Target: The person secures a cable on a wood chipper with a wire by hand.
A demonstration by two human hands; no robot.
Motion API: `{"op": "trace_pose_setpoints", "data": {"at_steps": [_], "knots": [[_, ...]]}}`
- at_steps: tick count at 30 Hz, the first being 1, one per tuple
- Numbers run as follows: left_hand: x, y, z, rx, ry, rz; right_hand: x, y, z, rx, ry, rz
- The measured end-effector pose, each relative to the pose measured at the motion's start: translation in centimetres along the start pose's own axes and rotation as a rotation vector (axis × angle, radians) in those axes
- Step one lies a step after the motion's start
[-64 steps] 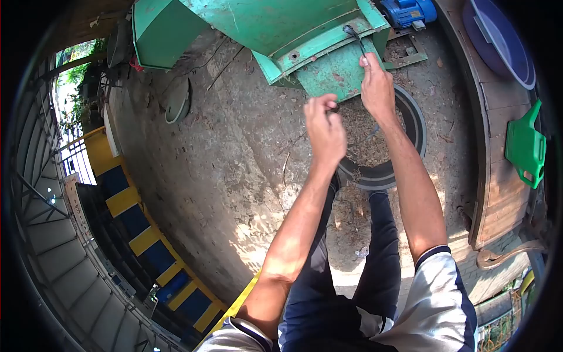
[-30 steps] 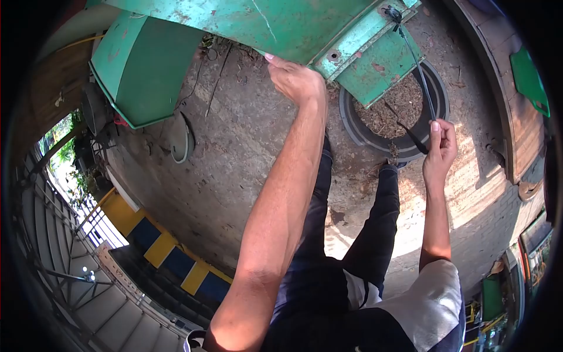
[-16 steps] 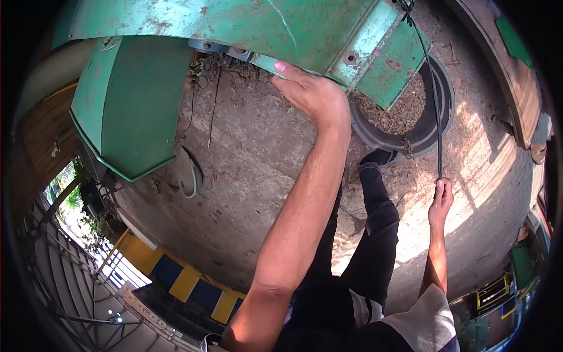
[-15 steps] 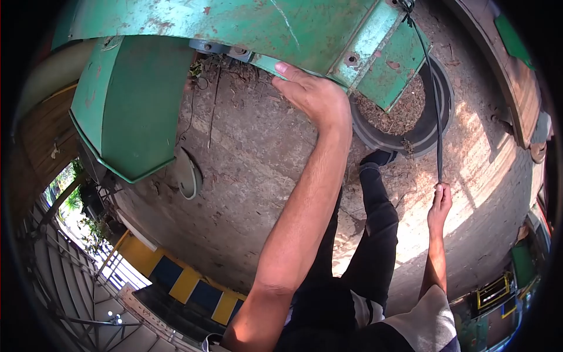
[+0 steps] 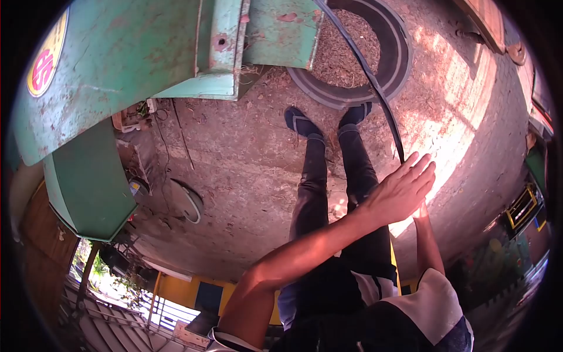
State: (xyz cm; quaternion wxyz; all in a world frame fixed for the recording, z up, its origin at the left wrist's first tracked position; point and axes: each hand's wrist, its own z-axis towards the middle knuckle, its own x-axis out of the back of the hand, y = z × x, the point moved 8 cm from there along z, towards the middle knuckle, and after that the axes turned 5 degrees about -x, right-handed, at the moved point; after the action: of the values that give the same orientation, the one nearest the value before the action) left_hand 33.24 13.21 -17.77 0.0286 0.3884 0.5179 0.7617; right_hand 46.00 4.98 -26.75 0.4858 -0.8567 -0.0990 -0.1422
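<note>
The black strap [image 5: 390,117] slants over the round tub [image 5: 397,61] to the left hand [image 5: 400,190], its fingers extended wide at the end, perhaps guiding it (the right hand [image 5: 420,211] is mostly hidden, so I cannot tell its grip). The tub sits by the green chute [image 5: 281,35], presumably catching dry scraps [image 5: 337,58].
</note>
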Motion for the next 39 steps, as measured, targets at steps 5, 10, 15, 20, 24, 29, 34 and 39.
{"op": "trace_pose_setpoints", "data": {"at_steps": [5,10,15,20,24,29,34,39], "knots": [[-5.5,-5.0,0.2,0.058,-0.469,-0.208,6.2,2.1,-2.3,-0.477,-0.151,0.037],[0.2,-8.3,1.1,0.326,-0.373,-0.25,12.2,-2.9,1.5,-0.33,-0.166,-0.116],[3.8,-8.3,2.4,0.312,-0.274,-0.116,11.5,-11.0,6.9,-0.096,-0.156,-0.261],[7.9,-3.8,7.5,0.1,-0.015,-0.116,6.1,-17.6,9.5,0.131,-0.23,-0.338],[7.7,-3.4,8.1,0.146,0.037,-0.356,4.4,-19.9,10.3,0.22,-0.259,-0.277],[9.3,-4.0,7.4,0.134,0.207,-0.347,5.2,-19.2,11.1,0.095,-0.228,0.123],[10.4,-5.6,5.3,0.319,0.317,-0.427,7.8,-19.0,11.0,0.128,-0.09,0.199],[11.6,-6.1,3.6,0.401,0.346,-0.514,4.2,-20.2,10.0,0.23,-0.211,0.118]]}}
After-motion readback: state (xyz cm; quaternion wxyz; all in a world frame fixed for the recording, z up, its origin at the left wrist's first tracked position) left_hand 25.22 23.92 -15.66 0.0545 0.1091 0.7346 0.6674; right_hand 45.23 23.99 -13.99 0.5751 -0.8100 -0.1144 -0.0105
